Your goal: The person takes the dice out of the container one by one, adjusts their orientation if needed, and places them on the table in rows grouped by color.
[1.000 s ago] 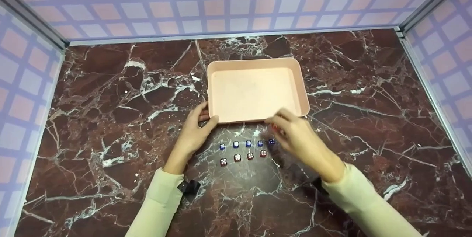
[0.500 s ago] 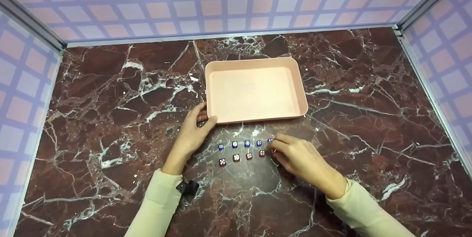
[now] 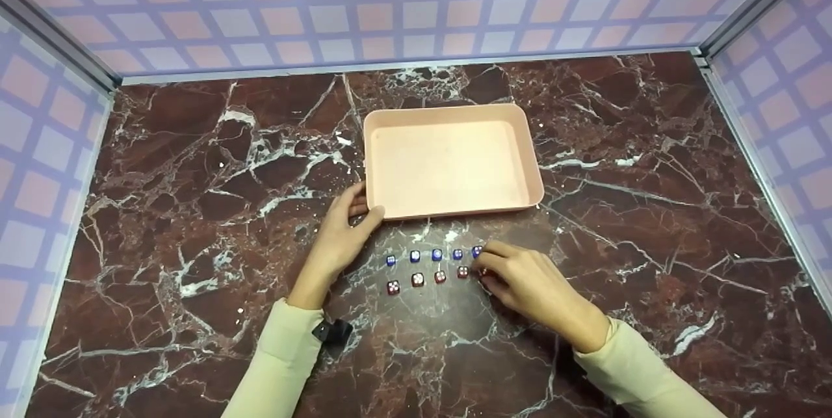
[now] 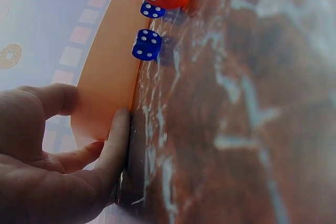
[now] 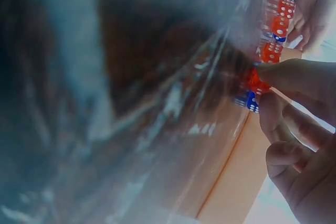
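My right hand [image 3: 532, 283] pinches a red die [image 5: 257, 83] between thumb and fingertips, low over the table at the right end of a row of red dice [image 3: 417, 279]. Behind that row, several blue dice [image 3: 437, 254] form a second row, the rightmost close to my right fingers. My left hand [image 3: 341, 231] rests against the near left corner of a peach tray [image 3: 448, 164], thumb on its front wall and fingers at its left side. The left wrist view shows those fingers against the tray wall [image 4: 107, 77]. The pinched die is mostly hidden in the head view.
The dark red marble table [image 3: 195, 223] surrounds the tray and dice. A checkered wall [image 3: 429, 8] stands along the back, with similar panels at left and right. A black device [image 3: 335, 332] sits on the left wrist.
My right hand has come down from the tray's front edge, bringing the red die to the right end of the red row. The left hand stays at the tray corner.
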A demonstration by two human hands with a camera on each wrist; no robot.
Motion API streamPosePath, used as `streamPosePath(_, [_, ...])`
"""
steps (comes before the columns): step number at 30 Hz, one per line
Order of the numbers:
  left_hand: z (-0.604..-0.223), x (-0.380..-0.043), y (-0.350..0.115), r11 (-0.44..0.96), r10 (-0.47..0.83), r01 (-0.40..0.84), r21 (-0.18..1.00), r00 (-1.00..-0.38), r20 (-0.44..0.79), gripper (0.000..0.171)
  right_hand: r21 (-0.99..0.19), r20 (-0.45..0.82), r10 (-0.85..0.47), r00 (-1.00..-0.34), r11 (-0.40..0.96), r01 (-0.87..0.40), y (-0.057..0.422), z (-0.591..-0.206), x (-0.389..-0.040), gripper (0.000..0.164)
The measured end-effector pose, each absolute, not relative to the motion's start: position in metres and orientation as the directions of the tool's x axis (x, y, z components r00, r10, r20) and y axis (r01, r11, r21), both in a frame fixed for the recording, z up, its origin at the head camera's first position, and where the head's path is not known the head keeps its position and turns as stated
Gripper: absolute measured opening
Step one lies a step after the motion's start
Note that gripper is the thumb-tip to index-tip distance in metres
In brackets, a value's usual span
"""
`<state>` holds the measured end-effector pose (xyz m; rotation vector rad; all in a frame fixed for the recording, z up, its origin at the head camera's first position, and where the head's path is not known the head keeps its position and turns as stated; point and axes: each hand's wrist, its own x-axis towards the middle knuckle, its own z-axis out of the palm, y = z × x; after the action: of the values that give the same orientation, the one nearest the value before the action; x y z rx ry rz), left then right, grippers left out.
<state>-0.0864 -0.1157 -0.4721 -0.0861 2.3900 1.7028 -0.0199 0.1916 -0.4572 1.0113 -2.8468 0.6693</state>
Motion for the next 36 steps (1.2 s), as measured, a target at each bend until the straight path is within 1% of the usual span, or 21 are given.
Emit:
streamPosePath(7, [-0.471,-0.086,-0.115,0.324,0.066,-0.175,0.93,-0.976,-0.207,0.068,-0.398,0.193,-0.593,-0.782,0.681,-0.615,0.19,-0.454,-0.02,0.019])
streamPosePath(13, [-0.47,-0.087,-0.114,0.344,0.077,-0.156,0.926,-0.978,-0.194,0.067,-0.404,0.212,-0.591,-0.778,0.672,-0.621,0.189,-0.45,-0.02,0.017])
streamPosePath(24, [-0.47,-0.088,-0.112,0.348,0.064,-0.152,0.925,-0.981,-0.185,0.066,-0.368,0.346,-0.561,-0.752,0.656,-0.659,0.183,-0.448,-0.025,0.011])
streamPosePath(29, [-0.471,-0.087,-0.113,0.359,0.058,-0.144,0.922,-0.983,-0.176,0.065,-0.336,0.365,-0.555,-0.747,0.67,-0.662,0.181,-0.449,-0.028,0.015])
streamPosePath(36, [-0.471,-0.085,-0.115,0.361,0.058,-0.16,0.919,-0.979,-0.194,0.066,-0.363,0.378,-0.517,-0.768,0.68,-0.637,0.174,-0.448,-0.03,0.018])
